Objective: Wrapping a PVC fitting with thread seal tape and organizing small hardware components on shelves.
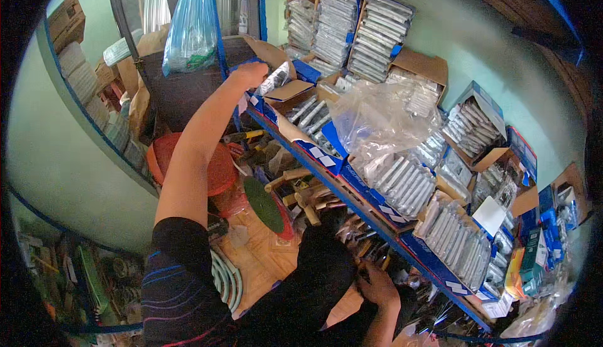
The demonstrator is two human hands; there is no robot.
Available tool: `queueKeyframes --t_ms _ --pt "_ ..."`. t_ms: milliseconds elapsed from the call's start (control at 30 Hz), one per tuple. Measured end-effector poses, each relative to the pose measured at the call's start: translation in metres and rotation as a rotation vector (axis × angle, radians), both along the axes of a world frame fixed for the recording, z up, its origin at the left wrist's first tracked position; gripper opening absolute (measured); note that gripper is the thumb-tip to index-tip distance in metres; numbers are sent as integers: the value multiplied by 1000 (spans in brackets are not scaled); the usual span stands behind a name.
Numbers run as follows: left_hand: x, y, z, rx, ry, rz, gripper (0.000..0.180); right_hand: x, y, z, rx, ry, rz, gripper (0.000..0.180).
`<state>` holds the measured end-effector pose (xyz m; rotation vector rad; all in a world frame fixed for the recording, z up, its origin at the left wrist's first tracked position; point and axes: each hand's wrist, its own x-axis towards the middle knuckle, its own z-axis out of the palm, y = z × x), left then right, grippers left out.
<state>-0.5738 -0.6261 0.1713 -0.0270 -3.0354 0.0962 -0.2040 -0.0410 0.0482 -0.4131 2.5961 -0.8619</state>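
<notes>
My left arm stretches up to the far left end of the sloping shelf. There my left hand (252, 75) is closed, its fingers curled at the edge of a small open carton beside a clear-wrapped silvery packet (274, 79). What lies inside the fingers is hidden. Low in the view, my right hand (379, 286) hangs beside my dark-clothed leg, near tools under the shelf. Its fingers are bent and lost in shadow, so I cannot make out whether they hold anything. Between the hands, blue-and-white cartons hold rows of wrapped silvery packets (402, 187).
A loose clear plastic bag (377, 118) lies over the cartons. Taller stacks of wrapped packets (380, 36) stand against the wall. A blue plastic bag (191, 30) hangs at upper left. Below the shelf's blue edge (352, 193) are hammers (306, 204) and a red basin (220, 168).
</notes>
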Motion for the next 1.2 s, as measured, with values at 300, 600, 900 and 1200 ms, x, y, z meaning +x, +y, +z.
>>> queueKeyframes --t_ms 300,600,900,1200 --pt "15 18 14 -100 -107 27 30 0 4 -17 -23 102 49 47" --pt "43 53 7 -474 243 72 22 5 7 -4 -5 10 -4 57" --pt "29 41 -8 -232 108 162 25 7 12 3 31 -64 -22 59" --pt "30 45 -8 -364 166 -12 29 11 19 -16 41 -14 -32 57"
